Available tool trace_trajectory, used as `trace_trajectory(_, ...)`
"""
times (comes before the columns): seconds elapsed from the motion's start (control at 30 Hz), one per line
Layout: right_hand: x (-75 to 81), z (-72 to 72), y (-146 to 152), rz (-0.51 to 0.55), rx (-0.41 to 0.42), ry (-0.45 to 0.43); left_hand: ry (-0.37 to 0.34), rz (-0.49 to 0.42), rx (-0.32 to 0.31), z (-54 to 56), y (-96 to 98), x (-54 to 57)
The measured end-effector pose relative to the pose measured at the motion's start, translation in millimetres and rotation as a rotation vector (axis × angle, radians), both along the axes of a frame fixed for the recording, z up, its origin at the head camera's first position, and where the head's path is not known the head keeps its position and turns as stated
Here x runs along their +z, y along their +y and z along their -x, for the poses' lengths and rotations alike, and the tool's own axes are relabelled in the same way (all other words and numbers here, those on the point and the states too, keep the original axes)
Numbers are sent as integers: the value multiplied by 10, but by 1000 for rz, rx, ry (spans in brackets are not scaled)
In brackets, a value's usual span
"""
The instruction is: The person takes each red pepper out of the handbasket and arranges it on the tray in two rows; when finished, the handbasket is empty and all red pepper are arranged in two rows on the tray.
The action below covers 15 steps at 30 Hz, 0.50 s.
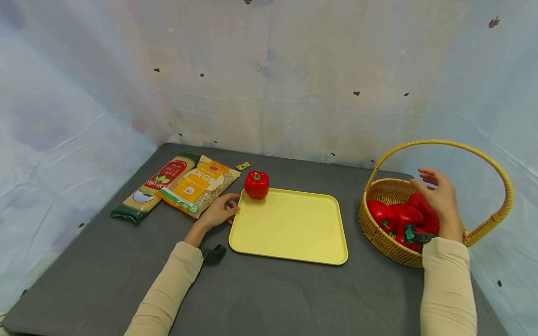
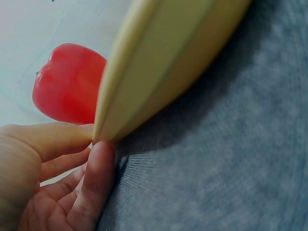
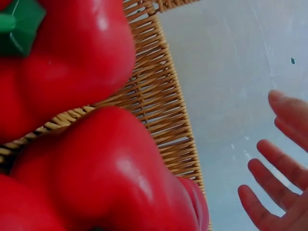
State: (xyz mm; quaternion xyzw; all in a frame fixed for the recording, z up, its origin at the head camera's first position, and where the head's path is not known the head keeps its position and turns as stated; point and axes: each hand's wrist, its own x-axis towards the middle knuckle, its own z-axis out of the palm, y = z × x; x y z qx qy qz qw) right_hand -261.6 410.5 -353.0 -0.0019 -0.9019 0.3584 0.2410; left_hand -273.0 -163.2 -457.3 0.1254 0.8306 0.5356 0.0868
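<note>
My left hand (image 1: 220,210) is at the left edge of a yellow rectangular tray (image 1: 290,228). In the left wrist view, thumb and finger pinch the tray's rim (image 2: 139,72) at its corner. One red bell pepper (image 1: 256,185) with a green stem sits at the tray's upper left corner. Over at the right, my right hand (image 1: 440,196) hovers above a wicker basket (image 1: 388,245) with its fingers spread and holding nothing. Several red bell peppers (image 3: 101,168) fill the basket, and my right forearm hides part of it.
Left of the tray, an orange-and-clear bag of grain (image 1: 201,184) overlaps a green-and-red packet (image 1: 157,184). Behind them lies a small yellow packet (image 1: 243,166). The basket's tall arched handle (image 1: 445,142) rises around my right hand. A pale curtain (image 1: 294,93) hangs behind the grey table (image 1: 273,298).
</note>
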Motion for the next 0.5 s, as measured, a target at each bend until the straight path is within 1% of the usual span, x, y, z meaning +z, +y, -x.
trace_trajectory(0.13,-45,4,39,-30,-15,-43,-6,-9,-4,2,-2,1)
trace_trajectory(0.17,-49,1,52,-58,-7,-57,-7,-10,-5,2,-2,1)
trace_trajectory(0.3,-93,6,106,-86,3,-118,-7,-12,-10,4,-2,1)
trace_trajectory(0.5,-164,15,164,-128,8,-146,-5,-13,-11,10,-4,-2)
